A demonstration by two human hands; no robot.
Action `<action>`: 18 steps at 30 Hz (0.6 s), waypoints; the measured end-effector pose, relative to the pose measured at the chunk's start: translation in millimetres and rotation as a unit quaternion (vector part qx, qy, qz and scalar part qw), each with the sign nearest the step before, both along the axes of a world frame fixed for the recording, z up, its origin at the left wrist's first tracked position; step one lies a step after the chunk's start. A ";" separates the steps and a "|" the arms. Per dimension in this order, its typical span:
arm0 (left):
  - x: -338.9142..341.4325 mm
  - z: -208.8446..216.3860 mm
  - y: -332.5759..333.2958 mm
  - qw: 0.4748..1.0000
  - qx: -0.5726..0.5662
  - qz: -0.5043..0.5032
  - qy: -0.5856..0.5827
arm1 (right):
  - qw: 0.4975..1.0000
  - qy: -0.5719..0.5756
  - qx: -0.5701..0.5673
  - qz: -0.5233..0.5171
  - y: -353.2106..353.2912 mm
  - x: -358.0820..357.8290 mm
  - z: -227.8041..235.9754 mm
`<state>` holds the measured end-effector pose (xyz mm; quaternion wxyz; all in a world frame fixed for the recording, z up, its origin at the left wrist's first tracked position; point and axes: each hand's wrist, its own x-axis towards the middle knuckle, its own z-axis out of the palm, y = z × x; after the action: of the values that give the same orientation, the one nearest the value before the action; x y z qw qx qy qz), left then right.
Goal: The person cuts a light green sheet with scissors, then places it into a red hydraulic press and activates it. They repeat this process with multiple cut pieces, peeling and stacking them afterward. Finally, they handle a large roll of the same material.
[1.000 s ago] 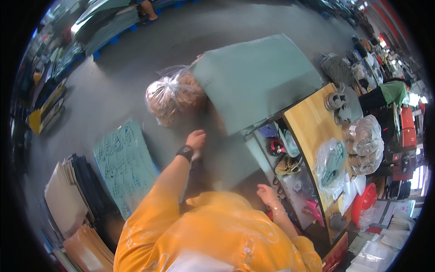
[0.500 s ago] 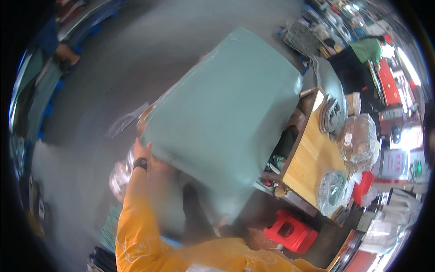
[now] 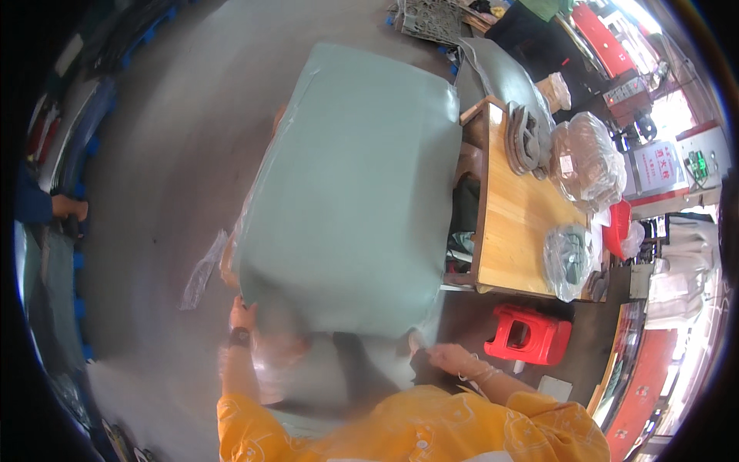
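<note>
A large, smooth grey-green sheet [image 3: 354,192] is spread out in front of me, its near edge drooping toward my body. At its near left corner, my left hand [image 3: 243,316], with a dark band on the wrist, has its fingers closed on the edge. My right hand [image 3: 454,360] is beside the near right corner with its fingers curled. Whatever those fingers may hold is too small or dark to make out. Beneath the sheet's left side a strip of brown material shows.
To the right stands a wooden table [image 3: 519,227] bearing stacked grey pieces [image 3: 525,142] and plastic-wrapped bundles [image 3: 586,162]. A red plastic stool [image 3: 527,335] is beside it. Clear plastic film [image 3: 204,269] lies on the floor at left. Another person's hand [image 3: 69,208] appears at far left.
My view has turned, so the sheet and table sit further left and more upright. My right hand has come into view near the near right corner. The left hand stays on its corner.
</note>
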<state>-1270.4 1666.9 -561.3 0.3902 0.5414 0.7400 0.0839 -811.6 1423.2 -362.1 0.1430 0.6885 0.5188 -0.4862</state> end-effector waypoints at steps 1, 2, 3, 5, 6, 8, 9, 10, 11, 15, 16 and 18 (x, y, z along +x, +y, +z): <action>19.4 25.6 3.3 0.997 -0.028 0.011 -0.064 | 0.999 0.033 0.007 0.006 15.2 1.4 2.4; 42.9 55.0 3.2 0.994 -0.036 -0.016 -0.103 | 0.998 0.061 0.024 0.023 31.0 4.8 7.7; 67.3 87.2 4.7 0.991 -0.019 -0.103 -0.085 | 0.991 0.082 0.109 0.015 48.2 10.7 15.1; 120.0 158.0 -3.1 0.954 0.049 -0.295 -0.026 | 0.969 0.096 0.223 -0.044 90.0 28.4 33.5; 147.5 192.6 -10.2 0.928 0.110 -0.356 -0.017 | 0.937 0.150 0.269 -0.163 118.2 38.2 41.4; 206.1 254.1 -37.7 0.885 0.171 -0.428 -0.068 | 0.854 0.265 0.325 -0.306 176.1 64.4 69.2; 237.1 277.0 -52.5 0.868 0.172 -0.445 -0.135 | 0.839 0.277 0.306 -0.355 199.2 72.7 84.6; 265.7 294.5 -66.0 0.839 0.225 -0.448 -0.211 | 0.805 0.336 0.313 -0.377 222.5 77.2 98.3; 296.6 307.5 -83.5 0.846 0.181 -0.471 -0.174 | 0.834 0.308 0.269 -0.372 247.2 77.0 109.9; 371.4 326.3 -129.1 0.865 0.214 -0.404 -0.205 | 0.925 0.245 0.238 -0.164 296.1 67.3 133.8; 380.2 328.1 -133.5 0.884 0.229 -0.351 -0.207 | 0.937 0.212 0.256 -0.106 296.1 65.7 134.1; 382.7 332.5 -138.5 0.921 0.215 -0.263 -0.190 | 0.918 0.343 0.145 -0.135 281.3 63.1 127.4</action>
<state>-887.7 1528.4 -228.8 0.4055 0.7615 0.4470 0.2365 -748.4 1704.5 -234.7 -0.2121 0.5565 0.5027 -0.6266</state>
